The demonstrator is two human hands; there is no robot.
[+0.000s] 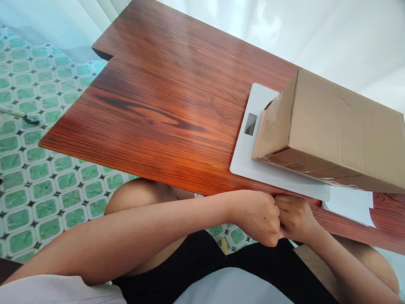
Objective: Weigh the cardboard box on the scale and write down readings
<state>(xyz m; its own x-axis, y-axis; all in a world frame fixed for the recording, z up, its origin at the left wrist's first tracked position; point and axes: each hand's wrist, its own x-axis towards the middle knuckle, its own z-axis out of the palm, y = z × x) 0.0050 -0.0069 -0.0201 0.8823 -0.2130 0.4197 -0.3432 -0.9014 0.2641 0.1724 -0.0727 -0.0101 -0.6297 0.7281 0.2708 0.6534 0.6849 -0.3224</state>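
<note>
Touching, two hands (259, 217) (curled), one box (341, 131) atop one scale (244, 156)

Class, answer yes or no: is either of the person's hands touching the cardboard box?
No, the left hand and right hand meet by the near edge of the wooden table, apart from the cardboard box.

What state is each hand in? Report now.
Left hand: closed in a fist, against the right; any contents hidden.
Right hand: curled closed; cannot tell whether it holds anything.
</note>
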